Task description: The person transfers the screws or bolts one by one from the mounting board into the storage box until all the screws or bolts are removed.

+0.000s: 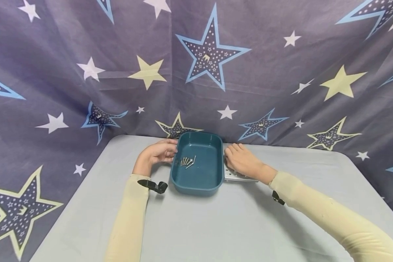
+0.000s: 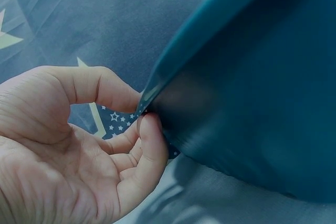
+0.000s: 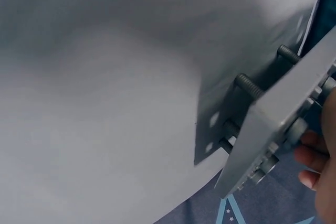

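A teal plastic bin (image 1: 204,173) stands in the middle of the table, with several small metal screws (image 1: 186,162) lying loose in its left part. My left hand (image 1: 161,151) pinches the bin's left rim between thumb and fingers, as the left wrist view shows closely. Right of the bin is a silver perforated metal plate (image 1: 237,177). Over its left part my right hand (image 1: 243,160) bends its fingers down. In the right wrist view, curled fingertips (image 3: 310,179) lie beside the bolt heads (image 3: 268,163) on the plate; cannot tell what they hold. Threaded bolt ends (image 3: 248,85) stick out beneath it.
A pale grey cloth covers the table (image 1: 196,225). Right behind it hangs a purple curtain (image 1: 268,87) patterned with stars. Black camera straps (image 1: 152,185) sit around both cream sleeves. Bin and plate stand close side by side.
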Action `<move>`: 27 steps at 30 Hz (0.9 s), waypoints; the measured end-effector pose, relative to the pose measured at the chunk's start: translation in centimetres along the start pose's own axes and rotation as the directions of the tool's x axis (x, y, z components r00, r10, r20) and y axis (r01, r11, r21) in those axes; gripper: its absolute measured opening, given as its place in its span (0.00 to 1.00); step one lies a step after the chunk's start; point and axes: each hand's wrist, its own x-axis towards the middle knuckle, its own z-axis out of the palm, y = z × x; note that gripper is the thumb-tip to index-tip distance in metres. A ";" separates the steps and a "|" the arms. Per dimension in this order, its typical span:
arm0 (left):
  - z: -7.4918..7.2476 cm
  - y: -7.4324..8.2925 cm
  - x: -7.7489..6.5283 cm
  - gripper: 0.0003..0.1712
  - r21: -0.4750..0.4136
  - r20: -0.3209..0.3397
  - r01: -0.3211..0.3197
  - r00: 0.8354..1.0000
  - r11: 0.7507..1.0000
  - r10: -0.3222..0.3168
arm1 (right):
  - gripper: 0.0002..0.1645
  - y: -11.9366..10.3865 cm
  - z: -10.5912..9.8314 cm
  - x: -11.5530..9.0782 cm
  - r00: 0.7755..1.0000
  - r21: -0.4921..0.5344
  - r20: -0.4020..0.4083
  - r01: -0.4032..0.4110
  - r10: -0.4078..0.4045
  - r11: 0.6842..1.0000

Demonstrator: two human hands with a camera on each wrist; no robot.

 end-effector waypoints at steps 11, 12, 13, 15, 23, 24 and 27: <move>0.0 0.0 0.0 0.37 -0.006 0.002 -0.001 1.000 1.000 0.001 | 0.06 0.0 0.3 -0.2 0.999 0.092 -0.020 -0.041 0.043 0.995; 0.0 0.0 0.0 0.37 -0.005 0.002 -0.001 1.000 1.000 0.001 | 0.06 0.0 0.3 -0.2 0.999 0.101 -0.020 -0.047 0.049 0.994; 0.0 0.0 0.0 0.37 -0.004 0.002 -0.002 1.000 1.000 0.002 | 0.06 0.0 0.2 -0.2 0.998 0.115 -0.019 -0.056 0.058 0.992; 0.0 0.0 0.0 0.36 -0.004 0.004 -0.004 1.000 1.000 0.004 | 0.06 -0.1 0.1 -0.2 0.997 0.142 -0.008 -0.074 0.076 0.987; -0.2 -0.1 0.3 0.36 -0.016 0.014 -0.015 1.000 1.000 0.015 | 0.06 0.0 -0.9 0.4 0.990 0.203 0.059 -0.140 0.130 0.969; -0.3 -0.2 0.3 0.36 -0.015 0.015 -0.015 1.000 1.000 0.015 | 0.07 0.1 -1.0 0.5 0.989 0.200 0.063 -0.141 0.131 0.970; -0.3 -0.2 0.4 0.35 -0.011 0.017 -0.015 1.000 1.000 0.016 | 0.09 0.2 -1.1 0.6 0.989 0.180 0.066 -0.144 0.134 0.973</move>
